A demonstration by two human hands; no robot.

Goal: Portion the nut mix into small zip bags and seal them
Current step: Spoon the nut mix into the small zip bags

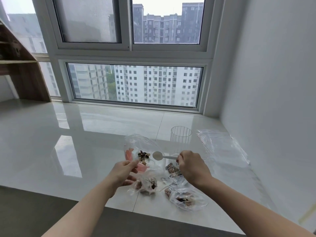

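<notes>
My left hand [124,172] pinches the edge of a large clear bag [136,144] with pink print that stands open and holds a small heap of nut mix [143,155]. My right hand [192,165] grips the handle of a white measuring spoon [158,155], whose bowl looks empty and hovers just right of the bag's mouth. Three small zip bags with nuts lie on the white sill: one [147,184] below my left hand, one [172,169] partly under my right hand, one [187,199] near the front edge.
A ribbed clear glass [180,138] stands empty behind the spoon. A stack of empty zip bags [222,146] lies at the right by the white wall. The glossy tiled sill [68,142] ends in a front edge near my forearms. A wooden shelf [20,65] stands far left.
</notes>
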